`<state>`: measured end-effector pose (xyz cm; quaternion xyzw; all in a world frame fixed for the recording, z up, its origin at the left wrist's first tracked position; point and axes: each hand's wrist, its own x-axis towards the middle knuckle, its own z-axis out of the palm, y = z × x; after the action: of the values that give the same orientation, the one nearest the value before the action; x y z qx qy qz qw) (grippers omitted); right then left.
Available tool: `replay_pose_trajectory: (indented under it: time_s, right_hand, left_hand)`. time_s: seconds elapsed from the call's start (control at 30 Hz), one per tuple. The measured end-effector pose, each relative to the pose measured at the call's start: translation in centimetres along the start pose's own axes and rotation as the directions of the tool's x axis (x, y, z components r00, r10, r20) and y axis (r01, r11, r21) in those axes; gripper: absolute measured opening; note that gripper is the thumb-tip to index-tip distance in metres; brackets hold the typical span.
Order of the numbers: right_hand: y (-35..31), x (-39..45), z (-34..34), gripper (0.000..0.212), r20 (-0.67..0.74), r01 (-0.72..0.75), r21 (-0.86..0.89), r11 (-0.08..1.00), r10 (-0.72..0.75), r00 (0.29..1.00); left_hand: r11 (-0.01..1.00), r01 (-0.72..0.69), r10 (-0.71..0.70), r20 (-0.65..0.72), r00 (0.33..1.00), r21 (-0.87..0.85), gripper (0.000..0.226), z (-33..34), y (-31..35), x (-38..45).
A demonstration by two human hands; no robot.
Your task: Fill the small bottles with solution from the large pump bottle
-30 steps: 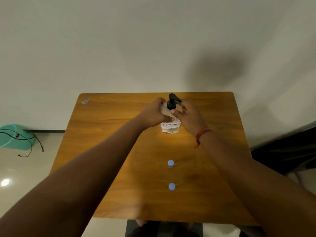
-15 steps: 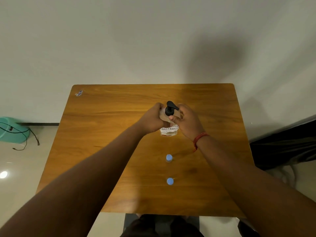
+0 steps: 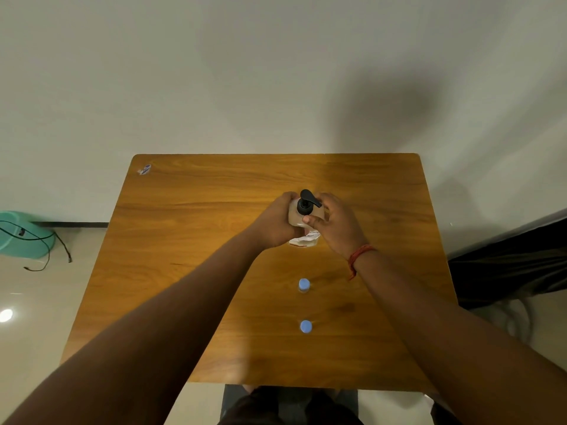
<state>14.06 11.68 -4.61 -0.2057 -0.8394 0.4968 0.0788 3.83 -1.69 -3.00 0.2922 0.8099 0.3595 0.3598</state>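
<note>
The large clear pump bottle (image 3: pixel 303 239) with a black pump head (image 3: pixel 307 203) and a white label stands in the middle of the wooden table (image 3: pixel 190 228). My left hand (image 3: pixel 277 220) grips its left side. My right hand (image 3: pixel 336 223) holds the right side, thumb across the bottle below the pump collar. Two small bottles with blue caps stand nearer to me: one (image 3: pixel 304 284) just in front of the pump bottle, the other (image 3: pixel 306 326) closer to the near edge. Both are capped and untouched.
A small scrap of sticker (image 3: pixel 144 169) lies at the table's far left corner. On the floor to the left sits a teal tub (image 3: pixel 21 234) with a black cable. A dark cloth (image 3: pixel 509 265) lies beyond the right edge. A white wall is behind.
Both hands have stayed on the pump bottle, and the right thumb has shifted lower across its neck. The camera view has tilted slightly; the small bottles have not moved.
</note>
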Motion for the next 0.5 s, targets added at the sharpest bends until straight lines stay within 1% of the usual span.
replay_pose_trajectory:
  time_s: [0.1,0.23,0.43,0.5]
  right_hand:
    - [0.1,-0.2,0.1,0.044,0.011,-0.001,0.003,1.000,0.001,1.000]
    - [0.0,-0.5,-0.1,0.048,0.005,-0.011,0.035,0.999,0.011,1.000]
    - [-0.3,-0.8,-0.5,0.049,0.000,-0.019,0.017,1.000,0.019,1.000]
    - [-0.5,-1.0,-0.9,0.051,-0.004,-0.037,0.000,0.999,0.037,0.999]
  left_hand:
    - [1.000,-0.024,0.024,0.006,1.000,0.000,0.074,0.1,-0.4,0.0]
    - [0.999,-0.021,0.021,0.006,1.000,0.028,0.095,-0.2,-0.9,-0.5]
    - [0.999,-0.024,0.025,-0.020,0.999,0.043,0.096,-0.1,-1.4,-1.2]
    - [0.999,-0.005,0.006,-0.031,0.999,0.048,0.098,-0.1,-2.0,-1.4]
